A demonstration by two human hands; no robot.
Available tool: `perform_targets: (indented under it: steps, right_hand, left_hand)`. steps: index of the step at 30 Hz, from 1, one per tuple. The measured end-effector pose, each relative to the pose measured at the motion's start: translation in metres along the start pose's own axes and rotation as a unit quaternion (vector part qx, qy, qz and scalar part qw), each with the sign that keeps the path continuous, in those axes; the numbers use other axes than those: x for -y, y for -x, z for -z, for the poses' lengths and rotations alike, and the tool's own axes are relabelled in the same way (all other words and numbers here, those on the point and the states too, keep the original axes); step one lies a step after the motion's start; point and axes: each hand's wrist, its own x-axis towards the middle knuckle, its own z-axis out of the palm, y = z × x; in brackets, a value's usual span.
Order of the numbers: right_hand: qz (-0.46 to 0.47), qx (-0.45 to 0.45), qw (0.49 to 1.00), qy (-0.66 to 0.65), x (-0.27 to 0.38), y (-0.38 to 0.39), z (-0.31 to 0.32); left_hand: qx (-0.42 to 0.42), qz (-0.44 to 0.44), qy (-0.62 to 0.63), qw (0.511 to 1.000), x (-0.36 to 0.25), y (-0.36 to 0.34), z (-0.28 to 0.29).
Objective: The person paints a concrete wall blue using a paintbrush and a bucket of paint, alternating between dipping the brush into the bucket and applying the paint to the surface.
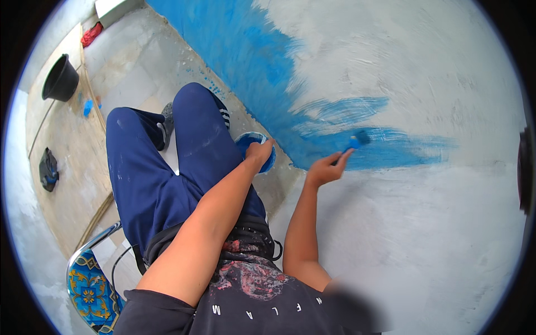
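Currently | paintbrush [355, 142] is being gripped by right hand [328, 168] | paint bucket [270, 162] is being clasped at rim by left hand [261, 152] | spillage is being risked by tilting

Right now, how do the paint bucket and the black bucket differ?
- Colour: the paint bucket is smeared blue inside; the black bucket looks plain black.
- Handling: the left hand is at the paint bucket's rim; the black bucket stands apart from both hands.
- Place: the paint bucket is beside the person's right leg; the black bucket is off beyond the left leg.
Shared: both are round and open-topped.
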Motion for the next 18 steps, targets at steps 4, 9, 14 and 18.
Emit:
perform_targets:
  steps: [4, 9, 14, 18]
  right_hand:
    - [-0.118, 0.217, 0.963, 0.106, -0.041, 0.071, -0.016]
    - [-0.185, 0.396, 0.884, 0.162, -0.208, 0.113, -0.043]
    - [-0.324, 0.271, 0.906, -0.019, -0.152, 0.047, -0.043]
    - [-0.405, 0.166, 0.887, -0.149, -0.043, -0.01, 0.0]
  left_hand:
    - [0.013, -0.006, 0.013, 1.0, 0.009, -0.005, 0.013]
    - [0.012, -0.04, -0.045, 0.998, -0.007, 0.012, -0.011]
    - [-0.015, -0.041, -0.041, 0.998, 0.005, 0.001, 0.001]
    - [-0.016, -0.008, -0.004, 1.0, 0.013, -0.017, 0.008]
